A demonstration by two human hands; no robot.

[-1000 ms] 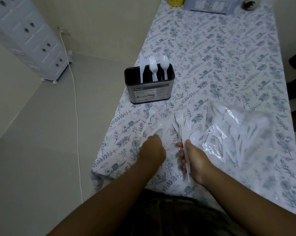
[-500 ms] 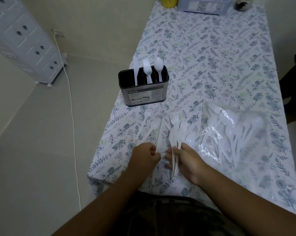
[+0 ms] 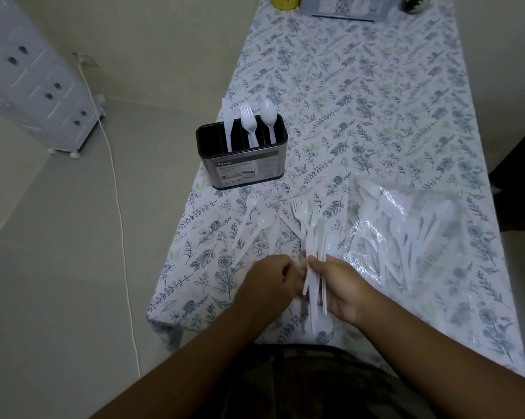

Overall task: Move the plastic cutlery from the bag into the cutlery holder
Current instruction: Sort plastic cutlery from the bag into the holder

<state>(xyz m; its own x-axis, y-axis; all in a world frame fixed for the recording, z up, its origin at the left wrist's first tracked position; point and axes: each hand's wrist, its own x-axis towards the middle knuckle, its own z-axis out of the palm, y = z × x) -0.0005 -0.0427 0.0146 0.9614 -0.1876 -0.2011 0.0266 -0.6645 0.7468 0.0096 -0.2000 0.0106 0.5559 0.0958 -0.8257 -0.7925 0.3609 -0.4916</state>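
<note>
Head view, looking down at a desk (image 3: 376, 95) that is wearing a leaf-patterned cloth. The right hand (image 3: 341, 285) is curling its fingers round a bundle of white plastic forks (image 3: 314, 255), whose tines are pointing toward 12 o'clock and whose handles are sticking out below the palm toward 6 o'clock. The left hand (image 3: 271, 281) is sitting just beside it at 9 o'clock, fingers curled and fingertips meeting the bundle's handles; whether it is pinching one cannot be told. The cutlery holder (image 3: 243, 158), a dark metal box with a printed label, is standing upright at 11 o'clock from the hands, near the desk's left edge; it is holding a knife (image 3: 227, 125), forks (image 3: 248, 124) and a spoon (image 3: 268, 117) in three neighbouring slots, with the leftmost slot showing nothing. Between holder and hands, a loose fork (image 3: 247, 216), a loose spoon (image 3: 259, 228) and a loose knife (image 3: 273, 237) are lying flat on the cloth. The clear bag (image 3: 406, 231), lying at 2 o'clock from the right hand and just beside the bundle, is containing many more white pieces. At the far 12 o'clock end a yellow cup (image 3: 285, 1), a pale box (image 3: 345, 7) and a dark jar (image 3: 413, 3) are standing. A white drawer unit (image 3: 34, 83) and a white cable (image 3: 116, 192) are occupying the floor at 10 o'clock.
</note>
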